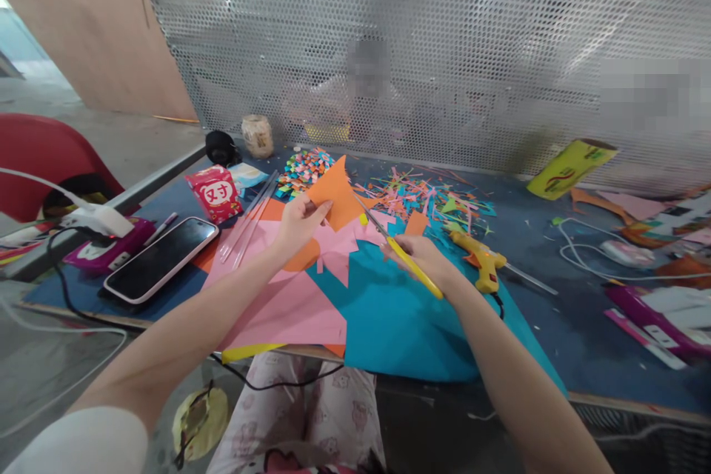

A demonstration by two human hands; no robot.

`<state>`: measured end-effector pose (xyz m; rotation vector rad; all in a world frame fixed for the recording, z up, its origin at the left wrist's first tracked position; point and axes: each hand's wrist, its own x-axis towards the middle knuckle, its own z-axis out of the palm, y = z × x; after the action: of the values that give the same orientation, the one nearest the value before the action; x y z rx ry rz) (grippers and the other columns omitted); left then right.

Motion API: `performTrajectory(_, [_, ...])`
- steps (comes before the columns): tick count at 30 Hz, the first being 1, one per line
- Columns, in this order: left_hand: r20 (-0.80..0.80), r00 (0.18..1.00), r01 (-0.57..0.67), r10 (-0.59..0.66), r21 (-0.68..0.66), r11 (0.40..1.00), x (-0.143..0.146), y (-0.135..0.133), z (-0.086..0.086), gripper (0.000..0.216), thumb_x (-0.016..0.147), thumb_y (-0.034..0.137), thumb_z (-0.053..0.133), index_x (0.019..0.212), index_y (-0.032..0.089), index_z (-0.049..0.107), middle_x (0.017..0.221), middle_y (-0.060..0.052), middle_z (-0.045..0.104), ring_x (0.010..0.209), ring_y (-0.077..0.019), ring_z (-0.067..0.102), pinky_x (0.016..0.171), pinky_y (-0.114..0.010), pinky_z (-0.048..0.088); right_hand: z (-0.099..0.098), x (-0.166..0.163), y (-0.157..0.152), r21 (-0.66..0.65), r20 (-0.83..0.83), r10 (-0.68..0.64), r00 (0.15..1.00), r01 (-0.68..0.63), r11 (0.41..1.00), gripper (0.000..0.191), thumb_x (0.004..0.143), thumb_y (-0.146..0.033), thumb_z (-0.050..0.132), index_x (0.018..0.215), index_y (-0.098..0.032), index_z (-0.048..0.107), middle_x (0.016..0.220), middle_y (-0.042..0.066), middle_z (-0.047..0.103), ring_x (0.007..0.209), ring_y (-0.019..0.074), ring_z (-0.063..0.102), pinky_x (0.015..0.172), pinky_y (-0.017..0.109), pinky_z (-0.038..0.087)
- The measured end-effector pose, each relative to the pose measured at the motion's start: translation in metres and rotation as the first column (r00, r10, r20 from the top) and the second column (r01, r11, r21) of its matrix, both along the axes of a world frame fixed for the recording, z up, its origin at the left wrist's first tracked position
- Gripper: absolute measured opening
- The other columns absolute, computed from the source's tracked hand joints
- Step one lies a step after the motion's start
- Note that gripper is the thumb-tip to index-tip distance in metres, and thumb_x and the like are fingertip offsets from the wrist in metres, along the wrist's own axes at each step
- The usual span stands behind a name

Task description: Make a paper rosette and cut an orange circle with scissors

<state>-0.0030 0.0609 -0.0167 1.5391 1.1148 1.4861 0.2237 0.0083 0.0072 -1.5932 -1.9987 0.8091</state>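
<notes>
My left hand (300, 224) pinches a piece of orange paper (336, 192) and holds it up over the sheets on the table. In my right hand (418, 258) is a pair of scissors (408, 261) with yellow handles, its blades pointing up and left at the right edge of the orange paper. A narrow orange strip sticks out beside the blades. Beneath my hands lie pink paper (283, 311) and a large blue sheet (405, 311). Behind the orange paper are a pile of small coloured pieces (303, 169) and a heap of thin paper scraps (427, 192).
A yellow glue gun (482, 261) lies right of my right hand. To the left are a phone (161, 259), a red packet (214, 194) and clear sticks (249, 226). A jar (257, 136) and a yellow-green tube (572, 169) stand near the perforated metal screen (444, 52).
</notes>
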Motion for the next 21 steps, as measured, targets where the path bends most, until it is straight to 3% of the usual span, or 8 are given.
performTrajectory(14, [0.046, 0.995, 0.091, -0.092, 0.022, 0.996, 0.0024, 0.0007, -0.0025, 0.018, 0.070, 0.032, 0.066, 0.069, 0.016, 0.059, 0.054, 0.002, 0.059, 0.046, -0.0088, 0.053, 0.047, -0.021, 0.043, -0.0001, -0.0015, 0.0020, 0.032, 0.022, 0.023, 1.000, -0.023, 0.999, 0.053, 0.066, -0.071, 0.044, 0.058, -0.019, 0.046, 0.058, -0.002, 0.038, 0.056, 0.0113, 0.039, 0.051, 0.024, 0.029])
performTrajectory(21, [0.048, 0.991, 0.122, -0.123, 0.021, 0.992, 0.0008, 0.0032, -0.0054, 0.019, 0.072, 0.033, 0.065, 0.070, 0.015, 0.059, 0.055, 0.001, 0.060, 0.048, -0.0092, 0.054, 0.048, -0.021, 0.042, -0.0029, 0.0009, 0.0039, 0.010, 0.019, 0.018, 1.000, -0.019, 1.000, 0.051, 0.071, -0.068, 0.044, 0.057, -0.020, 0.049, 0.050, -0.002, 0.042, 0.051, 0.0120, 0.042, 0.047, 0.025, 0.029])
